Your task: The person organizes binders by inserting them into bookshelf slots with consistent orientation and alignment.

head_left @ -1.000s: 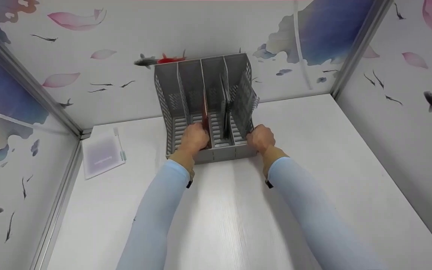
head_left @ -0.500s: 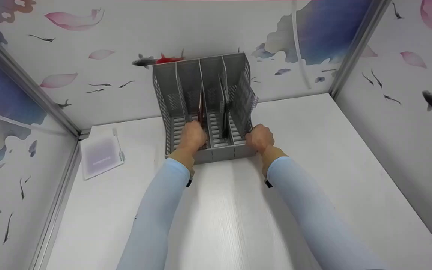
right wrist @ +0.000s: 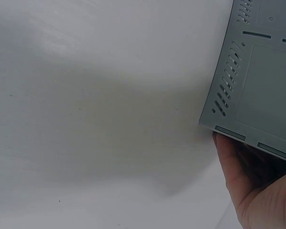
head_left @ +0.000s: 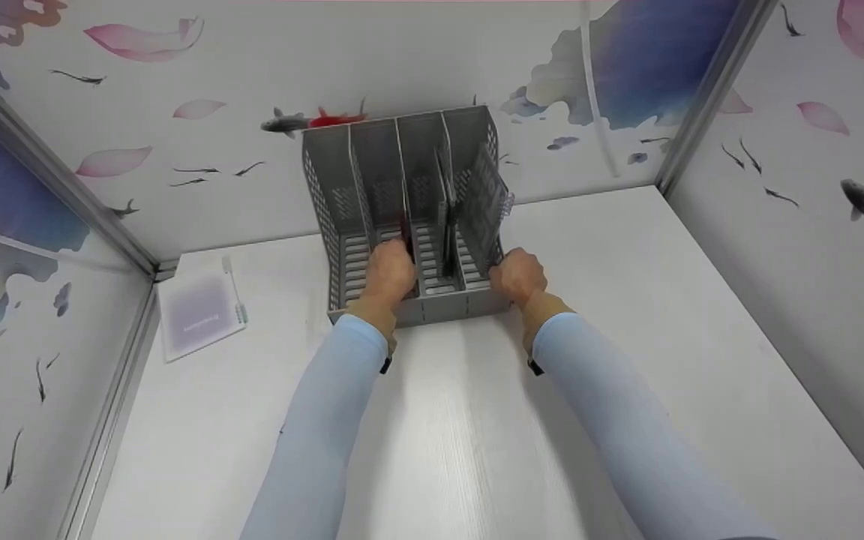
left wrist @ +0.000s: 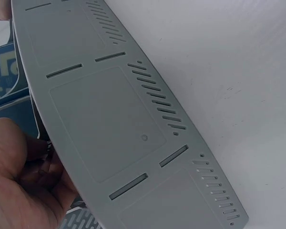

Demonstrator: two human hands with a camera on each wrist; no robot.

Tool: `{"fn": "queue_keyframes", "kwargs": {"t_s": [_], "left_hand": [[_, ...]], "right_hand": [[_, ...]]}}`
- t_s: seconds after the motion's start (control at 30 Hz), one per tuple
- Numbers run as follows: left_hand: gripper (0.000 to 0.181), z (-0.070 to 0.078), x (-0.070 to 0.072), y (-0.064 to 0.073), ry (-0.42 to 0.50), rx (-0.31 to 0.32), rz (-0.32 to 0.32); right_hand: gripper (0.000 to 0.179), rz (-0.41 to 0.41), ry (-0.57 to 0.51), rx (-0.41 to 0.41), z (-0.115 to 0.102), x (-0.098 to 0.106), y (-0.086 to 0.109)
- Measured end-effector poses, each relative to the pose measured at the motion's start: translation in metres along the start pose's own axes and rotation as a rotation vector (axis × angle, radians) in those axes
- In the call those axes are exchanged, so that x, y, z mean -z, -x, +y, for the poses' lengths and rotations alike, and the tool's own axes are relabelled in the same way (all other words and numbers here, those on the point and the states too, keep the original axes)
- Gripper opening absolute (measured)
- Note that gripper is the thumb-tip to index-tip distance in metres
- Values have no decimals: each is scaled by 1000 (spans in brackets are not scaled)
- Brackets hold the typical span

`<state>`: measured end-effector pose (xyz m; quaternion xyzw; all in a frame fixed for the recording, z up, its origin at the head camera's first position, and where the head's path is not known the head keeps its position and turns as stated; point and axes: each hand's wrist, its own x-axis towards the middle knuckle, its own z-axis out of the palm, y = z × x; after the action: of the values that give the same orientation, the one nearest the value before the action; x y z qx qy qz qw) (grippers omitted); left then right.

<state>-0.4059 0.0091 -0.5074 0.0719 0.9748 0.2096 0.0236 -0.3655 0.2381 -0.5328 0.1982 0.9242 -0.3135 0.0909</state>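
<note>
A grey plastic file organizer (head_left: 445,306) with upright dividers stands against the back wall. My left hand (head_left: 390,270) reaches over its low front wall into the second compartment from the left. There its curled fingers seem to pinch the lower front of a thin red-brown book (head_left: 403,227), mostly hidden by the hand and a divider. In the left wrist view, curled fingers (left wrist: 52,174) show behind the front wall. My right hand (head_left: 520,276) grips the organizer's right front corner; in the right wrist view, its fingers (right wrist: 231,164) bend round the side.
Thin dark books (head_left: 445,232) stand in the third compartment. A grey spiral notebook (head_left: 483,206) leans in the rightmost one. On the white table (head_left: 432,450), a pale purple notebook (head_left: 199,315) with a pen (head_left: 237,296) lies at the far left. Printed walls enclose the back and sides.
The red-brown book has shifted within its compartment and less of it shows now. My left hand and forearm have moved slightly right relative to the organizer. The right hand keeps its hold on the corner.
</note>
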Motion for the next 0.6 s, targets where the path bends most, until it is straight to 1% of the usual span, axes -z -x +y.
{"fn": "queue_keyframes", "kwargs": {"t_s": [0.37, 0.6], "left_hand": [[24, -1, -2, -3, 25, 11, 9], [26, -2, -3, -3, 31, 28, 15]], "right_hand": [[39, -9, 4, 10, 1, 0, -1], [35, -18, 2, -11, -1, -2, -2]]}}
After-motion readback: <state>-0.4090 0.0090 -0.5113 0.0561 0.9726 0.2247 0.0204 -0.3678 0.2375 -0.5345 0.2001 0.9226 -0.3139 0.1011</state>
